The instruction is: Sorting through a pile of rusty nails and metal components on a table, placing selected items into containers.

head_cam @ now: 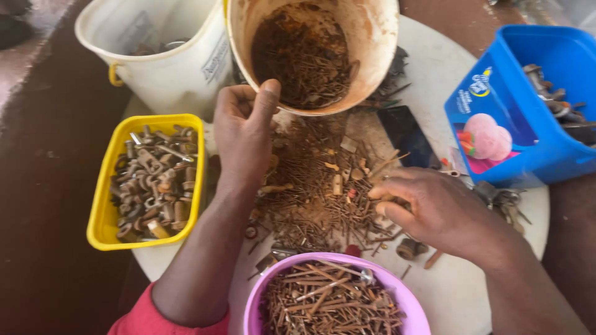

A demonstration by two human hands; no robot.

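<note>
While you sort: your left hand [243,127] grips the rim of the tilted cream bucket [372,37], thumb hooked over the edge.
Right hand: your right hand [434,208] pinches rusty nails between curled fingertips.
Nail heap: the nail pile [310,198] lies loose on the round white table [459,291], thin, brown, mixed with bolts, between both hands.
Containers: yellow rectangular tray [99,217] of rusted nuts at left; pink bowl [261,298] of nails nearest you; white bucket [155,68] behind.
Packaging: blue tub [496,124] at right, pink-printed label on its side.

Pink-red sleeve [144,317] on left arm
</note>
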